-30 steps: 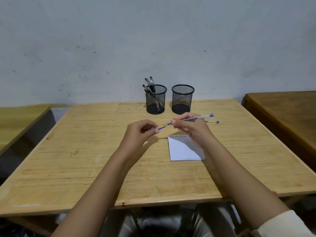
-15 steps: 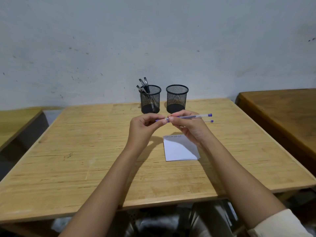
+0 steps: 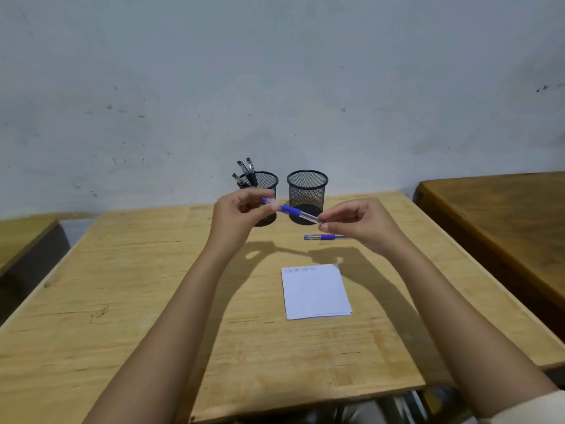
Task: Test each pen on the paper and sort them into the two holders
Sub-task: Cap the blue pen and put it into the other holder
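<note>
Left grip: The left grip [image 3: 241, 215] was raised above the desk, in front of the left holder. Its curled fingertips pinched the blue end of a pen.
Right grip: The right grip [image 3: 360, 224] hung about level with it. Thumb and forefinger pinched the clear end of that same pen, and the other fingers were loosely curled.
Held pen: The clear plastic pen with a blue collar [image 3: 292, 212] stretched through the air between the two grips. It sloped down from left to right across the front of both holders, well above the paper.
Second pen: A second blue-and-clear pen [image 3: 325, 237] lay flat on the desk just below the right grip's fingers, near the foot of the right holder. Its right end was hidden by the hand.
Paper: The small white sheet of paper [image 3: 315, 292] lay flat between the forearms, nearer the right one, with faint scribbles along its top edge.
Left holder: The black wire-mesh cup on the left [image 3: 266, 180] stood upright at the back of the desk, its lower part hidden by the left grip. Three dark pens [image 3: 246, 171] leaned out of it leftward.
Right holder: The matching black mesh cup on the right [image 3: 307, 191] stood upright just beside the first, not touching it.
Desk: The light wooden desk [image 3: 153, 286] carried all of it.
Around: A darker brown desk [image 3: 504, 215] stood to the right and a scuffed grey-white wall [image 3: 275, 71] rose behind.
</note>
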Tool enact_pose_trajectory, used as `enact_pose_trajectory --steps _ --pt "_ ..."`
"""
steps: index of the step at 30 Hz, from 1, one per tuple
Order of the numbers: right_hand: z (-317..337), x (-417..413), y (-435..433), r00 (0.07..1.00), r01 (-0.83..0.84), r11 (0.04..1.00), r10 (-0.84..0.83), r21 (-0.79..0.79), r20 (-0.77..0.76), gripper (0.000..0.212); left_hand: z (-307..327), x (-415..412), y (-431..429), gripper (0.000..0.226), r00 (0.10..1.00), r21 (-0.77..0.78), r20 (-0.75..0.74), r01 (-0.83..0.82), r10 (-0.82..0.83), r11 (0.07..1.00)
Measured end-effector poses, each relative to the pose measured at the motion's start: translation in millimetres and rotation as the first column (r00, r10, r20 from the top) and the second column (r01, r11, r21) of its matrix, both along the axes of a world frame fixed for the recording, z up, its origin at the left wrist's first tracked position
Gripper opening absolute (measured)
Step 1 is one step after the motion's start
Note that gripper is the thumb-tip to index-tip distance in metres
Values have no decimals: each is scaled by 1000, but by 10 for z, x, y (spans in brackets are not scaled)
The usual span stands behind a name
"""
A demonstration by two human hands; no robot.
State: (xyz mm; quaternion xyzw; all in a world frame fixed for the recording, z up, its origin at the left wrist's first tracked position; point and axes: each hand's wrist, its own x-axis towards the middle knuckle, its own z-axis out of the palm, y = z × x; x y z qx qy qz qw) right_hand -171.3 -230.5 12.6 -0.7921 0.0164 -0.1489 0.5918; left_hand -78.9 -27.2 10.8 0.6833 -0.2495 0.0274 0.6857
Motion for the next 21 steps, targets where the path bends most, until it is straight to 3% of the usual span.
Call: enact_pose_trajectory --steps 4,6,8,14,18,21 --pt "11 121 -37 998 13 977 -27 -211 -62 27 128 128 -313 26 999 -4 45 14 -14 1000" --pt "-14 198 -77 998 47 972 -57 -228 -39 27 144 183 -479 25 998 -10 62 -8 9 1000" --pt "-51 276 -140 992 125 978 -125 -169 15 27 104 236 -600 31 996 42 70 -52 49 998" --pt "-57 588 -442 950 258 949 -283 182 129 24 -241 501 -883 79 997 414 -23 -58 75 908" --pt "42 842 -552 939 225 899 -303 375 162 8 -314 626 -1051 85 996 424 -50 -43 71 905" --pt "41 1047 -580 940 224 909 -297 352 169 9 -357 696 -1129 85 997 425 -35 -49 70 904"
